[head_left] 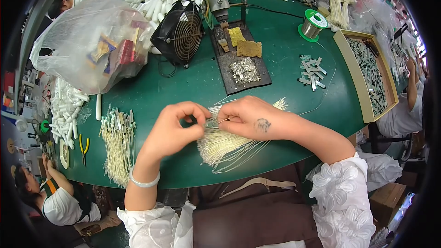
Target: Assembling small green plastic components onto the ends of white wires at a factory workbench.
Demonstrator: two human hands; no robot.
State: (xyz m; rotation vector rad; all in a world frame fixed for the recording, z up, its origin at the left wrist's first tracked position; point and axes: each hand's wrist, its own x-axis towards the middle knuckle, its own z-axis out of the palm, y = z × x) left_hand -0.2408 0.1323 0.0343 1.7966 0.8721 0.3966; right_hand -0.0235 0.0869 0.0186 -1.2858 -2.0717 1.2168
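My left hand (172,126) is closed in a pinch, thumb and forefinger curled together beside a small pale greenish piece that is too blurred to name. Close against it on the right, my right hand (250,117) pinches a thin wire, its fingertips almost meeting the left ones. Under both hands lies a loose bundle of cream wires (229,149), fanned toward the table's near edge. To the left rests a second wire bundle (118,147) with small circuit boards at its far ends.
Ahead stand a soldering stand (241,57) with solder scraps and sponges, and a black fan (179,34). A solder spool (313,25), loose small boards (313,72) and a box of boards (342,59) lie right. Pliers (84,149), white tubes (64,105) and a plastic bag (59,41) are left.
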